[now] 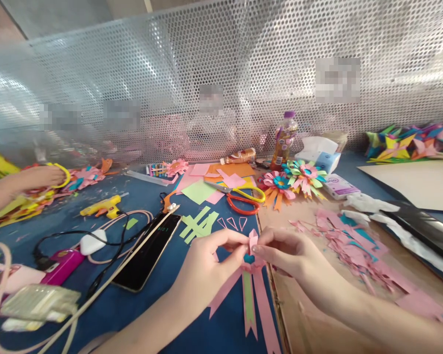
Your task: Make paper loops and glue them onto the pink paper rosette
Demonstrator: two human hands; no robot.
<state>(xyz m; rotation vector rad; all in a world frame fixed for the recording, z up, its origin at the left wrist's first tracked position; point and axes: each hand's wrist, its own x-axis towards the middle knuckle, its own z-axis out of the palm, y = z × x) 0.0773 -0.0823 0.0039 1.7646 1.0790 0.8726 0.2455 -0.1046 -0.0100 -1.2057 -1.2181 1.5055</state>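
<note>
With left hand (214, 253) and right hand (294, 250), pinches a pink paper rosette (248, 258) in nearly closed fingers, low over the bench (199, 329). Might crease or tear it by squeezing or tugging unevenly.

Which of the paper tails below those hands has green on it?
The middle tail: green runs down it between pink edges, while the left tail and right tail show only pink.

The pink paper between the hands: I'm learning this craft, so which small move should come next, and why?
Perhaps press the pink paper toward the blue piece: the left hand and right hand both pinch it, and the blue shows just below it.
</note>
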